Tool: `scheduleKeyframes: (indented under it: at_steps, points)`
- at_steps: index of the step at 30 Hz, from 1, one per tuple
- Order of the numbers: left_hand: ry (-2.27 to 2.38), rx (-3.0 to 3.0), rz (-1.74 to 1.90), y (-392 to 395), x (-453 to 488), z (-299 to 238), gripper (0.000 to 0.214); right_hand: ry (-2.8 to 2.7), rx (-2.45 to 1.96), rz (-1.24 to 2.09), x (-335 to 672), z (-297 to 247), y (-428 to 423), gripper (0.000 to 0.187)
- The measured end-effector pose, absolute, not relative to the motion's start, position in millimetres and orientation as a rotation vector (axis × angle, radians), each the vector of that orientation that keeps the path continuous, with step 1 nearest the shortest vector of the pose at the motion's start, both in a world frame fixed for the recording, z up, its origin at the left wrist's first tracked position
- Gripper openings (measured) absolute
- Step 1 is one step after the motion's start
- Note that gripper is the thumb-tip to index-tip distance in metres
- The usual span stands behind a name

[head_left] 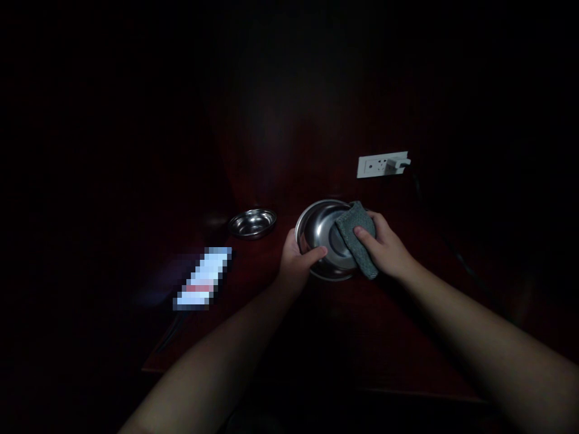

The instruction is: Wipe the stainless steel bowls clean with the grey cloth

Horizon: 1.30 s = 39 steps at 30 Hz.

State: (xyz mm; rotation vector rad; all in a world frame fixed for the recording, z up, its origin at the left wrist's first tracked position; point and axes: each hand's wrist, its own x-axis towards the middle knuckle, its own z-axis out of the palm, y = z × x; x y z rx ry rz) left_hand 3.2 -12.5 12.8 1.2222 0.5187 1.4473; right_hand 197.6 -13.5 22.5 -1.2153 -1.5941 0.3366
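Note:
A shiny metal bowl (323,232) is tilted toward me above the dark red table. My left hand (298,259) grips its left side, the thumb over the rim and the fingers hidden behind. In my right hand (384,244) is a folded grey-green cloth (357,238), which lies over the bowl's right rim and part of its inside. The right thumb presses on the cloth; the other fingers are mostly out of sight behind it and the rim.
A second, shallower metal bowl (252,223) stands to the left. Nearer me lies a lit, pixelated screen (203,280) with a cable below it. On the back wall, a white socket panel (373,165) holds a plug with a dark cord. The table's front edge (420,395) shows dimly.

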Motion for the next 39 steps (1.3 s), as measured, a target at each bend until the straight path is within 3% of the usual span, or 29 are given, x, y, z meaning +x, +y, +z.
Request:
scheduleKeyframes:
  at_steps: [25, 39]
  points:
    - [0.524, 1.192, 1.455, -12.7, 6.3, 12.0, 0.055, -1.473, -1.24, 0.329, 198.7, 21.2, -13.1, 0.059]
    - [0.415, 1.225, 1.362, -13.7, 6.4, 9.6, 0.062, -1.454, -1.27, 0.339, 198.2, 25.9, -16.1, 0.05]
